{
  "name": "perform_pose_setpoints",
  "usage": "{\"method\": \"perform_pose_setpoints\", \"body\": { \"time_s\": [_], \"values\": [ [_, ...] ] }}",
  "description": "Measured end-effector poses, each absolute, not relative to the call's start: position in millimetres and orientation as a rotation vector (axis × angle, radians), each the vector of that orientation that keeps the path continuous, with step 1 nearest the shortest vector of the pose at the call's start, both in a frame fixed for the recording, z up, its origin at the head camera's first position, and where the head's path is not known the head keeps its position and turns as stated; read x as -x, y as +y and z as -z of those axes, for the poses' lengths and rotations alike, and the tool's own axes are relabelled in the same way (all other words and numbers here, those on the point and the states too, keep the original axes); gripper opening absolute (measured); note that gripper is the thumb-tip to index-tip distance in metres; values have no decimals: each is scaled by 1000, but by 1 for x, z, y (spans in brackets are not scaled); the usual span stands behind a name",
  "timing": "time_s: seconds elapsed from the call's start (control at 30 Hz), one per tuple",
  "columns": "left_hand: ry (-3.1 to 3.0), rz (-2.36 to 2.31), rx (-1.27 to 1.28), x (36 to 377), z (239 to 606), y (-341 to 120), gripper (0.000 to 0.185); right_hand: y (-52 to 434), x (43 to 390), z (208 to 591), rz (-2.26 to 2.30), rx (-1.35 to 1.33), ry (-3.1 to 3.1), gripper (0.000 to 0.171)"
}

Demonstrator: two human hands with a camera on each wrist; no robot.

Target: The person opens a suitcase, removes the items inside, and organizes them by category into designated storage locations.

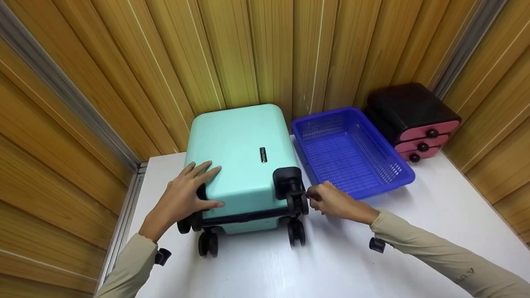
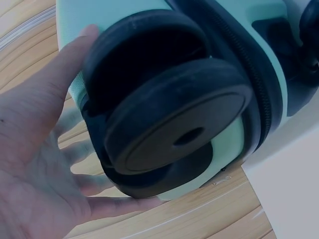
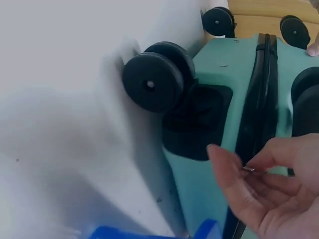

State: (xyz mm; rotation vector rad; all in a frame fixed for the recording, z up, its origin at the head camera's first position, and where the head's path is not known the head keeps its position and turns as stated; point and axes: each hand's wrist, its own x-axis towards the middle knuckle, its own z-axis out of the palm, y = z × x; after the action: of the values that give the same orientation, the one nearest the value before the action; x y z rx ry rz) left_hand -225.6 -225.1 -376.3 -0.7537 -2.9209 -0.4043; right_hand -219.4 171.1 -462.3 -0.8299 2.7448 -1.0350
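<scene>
While left fingers [image 1: 208,175] splay across the suitcase [image 1: 238,145], right fingers [image 3: 230,179] pinch its zipper [image 3: 248,169].

The right fingers [image 3: 233,185] mostly hide a metal piece [image 3: 248,169], and the nameplate [image 1: 263,155] is too small to read.

Your mint-green suitcase [image 1: 243,161] is lying flat on the worktop [image 1: 256,275], its black wheels [image 1: 296,232] facing you.

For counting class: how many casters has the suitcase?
4 in head view: upper-left caster, partly hidden by the left hand; lower-left caster; upper-right caster; lower-right caster.
</scene>
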Motion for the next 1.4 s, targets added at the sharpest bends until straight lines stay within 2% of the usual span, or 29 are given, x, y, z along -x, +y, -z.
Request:
{"method": "perform_pose_setpoints", "body": {
  "time_s": [0.13,0.23,0.6,0.9,1.4],
  "values": [
    [-2927,416,717,221,378,-227,91,171,221,463,909,1024,2783,16],
    [-2923,416,690,219,378,-228,92,173,223,462,911,1058,2728,16],
    [-2922,452,667,221,376,-221,91,181,218,449,941,1019,2503,17],
    [-2902,443,687,220,379,-222,90,162,210,460,1184,964,2269,9],
    [-2877,435,696,223,379,-222,90,132,194,486,1500,942,2107,15]
  ]
}}
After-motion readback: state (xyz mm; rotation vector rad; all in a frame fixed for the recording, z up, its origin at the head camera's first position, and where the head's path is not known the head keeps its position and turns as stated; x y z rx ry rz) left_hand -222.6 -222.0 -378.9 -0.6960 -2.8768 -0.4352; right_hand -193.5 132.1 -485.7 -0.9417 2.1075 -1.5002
